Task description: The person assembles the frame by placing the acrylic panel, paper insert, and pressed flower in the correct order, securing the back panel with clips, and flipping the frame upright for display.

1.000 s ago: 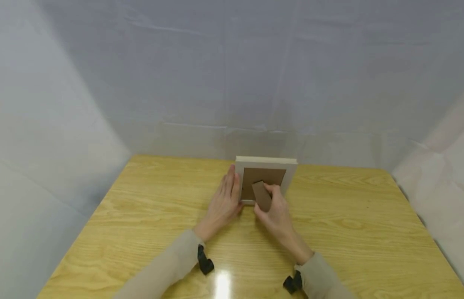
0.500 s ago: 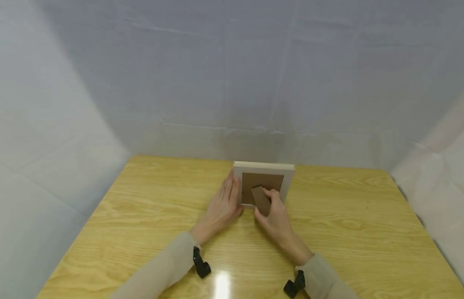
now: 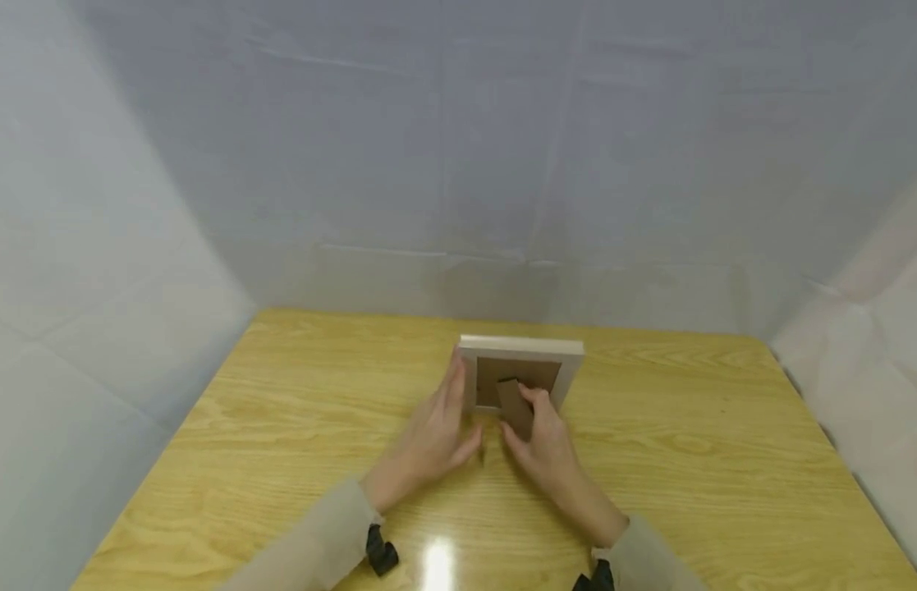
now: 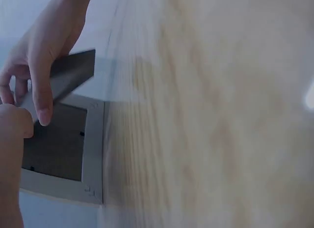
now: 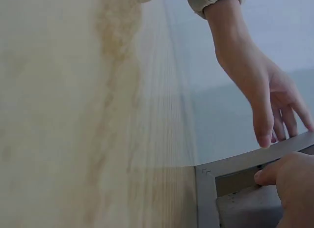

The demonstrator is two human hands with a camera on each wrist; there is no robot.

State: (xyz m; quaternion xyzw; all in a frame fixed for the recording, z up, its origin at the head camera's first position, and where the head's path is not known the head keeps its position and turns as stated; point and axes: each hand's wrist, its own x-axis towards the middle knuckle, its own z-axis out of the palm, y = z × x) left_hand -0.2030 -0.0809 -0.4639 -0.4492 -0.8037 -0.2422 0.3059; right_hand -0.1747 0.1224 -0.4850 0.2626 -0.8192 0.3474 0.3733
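A light-coloured picture frame [image 3: 520,345] stands on the table with its brown back towards me, its top leaning slightly my way. From the back a brown stand leg [image 3: 514,407] sticks out. My right hand [image 3: 552,455] pinches this leg between thumb and fingers; the left wrist view shows the leg [image 4: 78,71] swung out from the backing. My left hand [image 3: 428,435] is at the frame's left side, fingers extended along the edge and thumb apart from it. In the right wrist view the left hand's fingers [image 5: 289,121] reach the frame's rim. The frame's front is hidden.
The wooden table [image 3: 694,435] extends to both sides, with a bright light reflection near its front. A pale sheet [image 3: 399,164] hangs behind the table's far edge, and more sheeting flanks both sides. Dark straps [image 3: 382,552] sit at the wrists.
The frame's top edge has come down and towards me, with the right hand still pinching the leg. My left hand has drawn slightly back, its thumb parting from the frame.
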